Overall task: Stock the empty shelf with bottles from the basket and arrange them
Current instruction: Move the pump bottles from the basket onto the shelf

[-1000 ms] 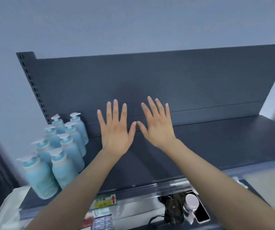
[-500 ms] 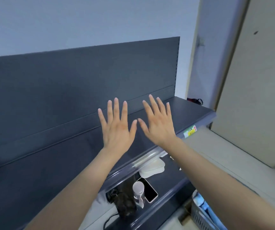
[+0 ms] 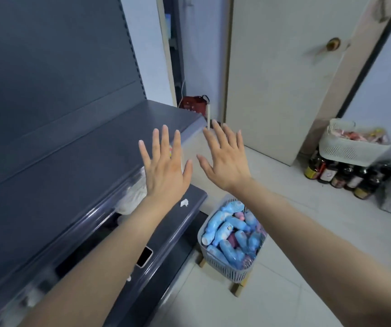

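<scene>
The dark grey shelf [image 3: 76, 147] fills the left of the view and its board is bare here. A grey plastic basket [image 3: 222, 264] stands on a low wooden stool on the floor by the shelf's right end, heaped with blue and pink bottles [image 3: 225, 230]. My left hand [image 3: 163, 168] is held up, fingers spread, over the shelf's front edge. My right hand [image 3: 227, 159] is raised beside it, fingers spread, above the floor and the basket. Both hands hold nothing.
A lower shelf board [image 3: 166, 234] carries a phone [image 3: 144, 256] and white cloth [image 3: 133, 192]. A cream door [image 3: 284, 74] stands behind. At the right wall sit a white basket [image 3: 352, 147] and dark glass bottles [image 3: 345, 175]. A red bag [image 3: 194, 103] lies in the corner.
The view has swung right, away from the stocked pump bottles toward the shelf's right end; the basket of bottles and the door have come into view. Both hands stay raised and spread.
</scene>
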`<state>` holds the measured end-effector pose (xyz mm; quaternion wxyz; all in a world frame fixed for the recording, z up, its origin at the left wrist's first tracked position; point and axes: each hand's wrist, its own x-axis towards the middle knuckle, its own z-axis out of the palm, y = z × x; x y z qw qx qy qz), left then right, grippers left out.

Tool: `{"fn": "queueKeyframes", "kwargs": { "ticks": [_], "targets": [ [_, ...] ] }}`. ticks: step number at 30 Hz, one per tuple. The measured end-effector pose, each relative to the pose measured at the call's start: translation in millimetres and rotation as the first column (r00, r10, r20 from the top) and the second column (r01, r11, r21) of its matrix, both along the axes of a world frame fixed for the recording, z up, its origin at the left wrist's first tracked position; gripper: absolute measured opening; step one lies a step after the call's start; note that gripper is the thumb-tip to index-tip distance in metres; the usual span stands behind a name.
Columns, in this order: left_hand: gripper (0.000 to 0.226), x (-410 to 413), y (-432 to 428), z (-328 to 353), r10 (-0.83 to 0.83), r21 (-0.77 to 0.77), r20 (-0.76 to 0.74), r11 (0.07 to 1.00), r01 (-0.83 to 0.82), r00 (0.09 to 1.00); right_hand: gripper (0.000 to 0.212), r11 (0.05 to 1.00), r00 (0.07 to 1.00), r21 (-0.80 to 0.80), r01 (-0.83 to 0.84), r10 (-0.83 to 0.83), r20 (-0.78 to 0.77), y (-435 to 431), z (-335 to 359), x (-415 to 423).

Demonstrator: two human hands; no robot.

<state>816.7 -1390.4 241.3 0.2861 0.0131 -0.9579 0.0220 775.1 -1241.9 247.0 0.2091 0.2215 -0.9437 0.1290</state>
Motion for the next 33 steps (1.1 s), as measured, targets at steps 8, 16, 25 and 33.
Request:
{"fn": "queueKeyframes", "kwargs": {
  "ticks": [8, 16, 25, 33],
  "targets": [
    [0.068, -82, 66, -63, -0.211, -0.029, 0.163, 0.975, 0.219, 0.964, 0.064, 0.989, 0.980, 0.081, 0.121, -0.131, 0.146, 76, -57, -52],
    [0.086, -165, 97, -131, -0.379, -0.068, 0.306, 0.906, 0.418, 0.873, 0.072, 0.975, 0.931, 0.167, 0.150, -0.196, 0.307, 112, -119, -110],
    [0.097, -198, 119, -212, -0.423, -0.029, 0.461, 0.872, 0.489, 0.780, 0.082, 0.953, 0.853, 0.294, 0.078, -0.216, 0.474, 132, -197, -143],
    [0.100, -166, 116, -339, -0.388, -0.007, 0.691, 0.841, 0.541, 0.611, 0.085, 0.878, 0.734, 0.442, -0.184, -0.176, 0.656, 150, -325, -141]
  ]
}}
